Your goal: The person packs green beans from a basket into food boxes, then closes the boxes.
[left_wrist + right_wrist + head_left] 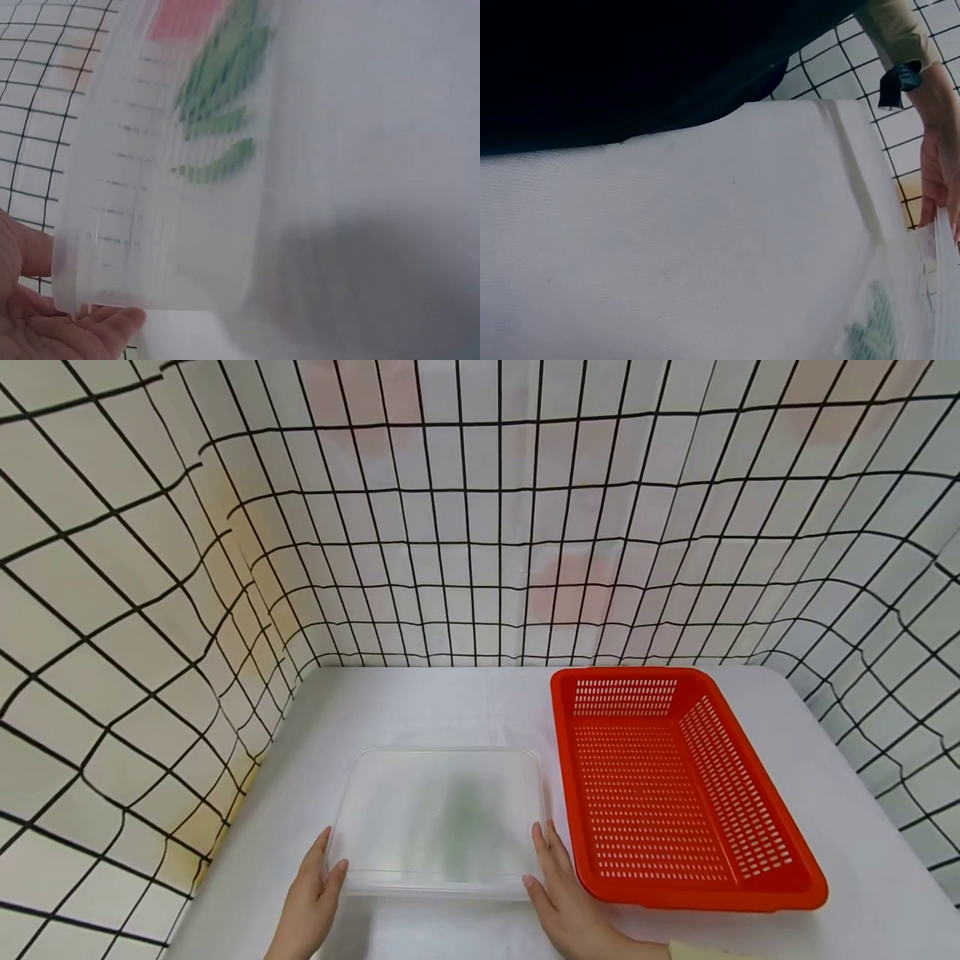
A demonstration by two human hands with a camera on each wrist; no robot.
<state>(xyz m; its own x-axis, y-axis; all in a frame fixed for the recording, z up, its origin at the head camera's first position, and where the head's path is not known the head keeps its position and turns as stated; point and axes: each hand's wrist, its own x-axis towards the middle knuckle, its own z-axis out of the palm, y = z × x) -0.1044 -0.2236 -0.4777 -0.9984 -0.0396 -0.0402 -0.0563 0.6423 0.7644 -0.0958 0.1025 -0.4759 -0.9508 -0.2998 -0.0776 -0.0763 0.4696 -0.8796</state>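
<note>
A translucent plastic storage box [442,818] with a lid lies on the white surface, a blurred green patch showing through its top. In the left wrist view, green pieces [221,75] and a red patch [184,19] show through the ribbed side of the box. My left hand [309,897] grips the box's left edge near the front corner, thumb at the lid rim and fingers along the side. At the right edge, my right hand [562,902] holds the box with its thumb by the front corner and fingers along the side.
A red perforated plastic basket [765,793] stands just right of the box, close to my right hand. Black wire grid panels [480,539] with white cloth behind them enclose the white table [420,702] at the back and both sides.
</note>
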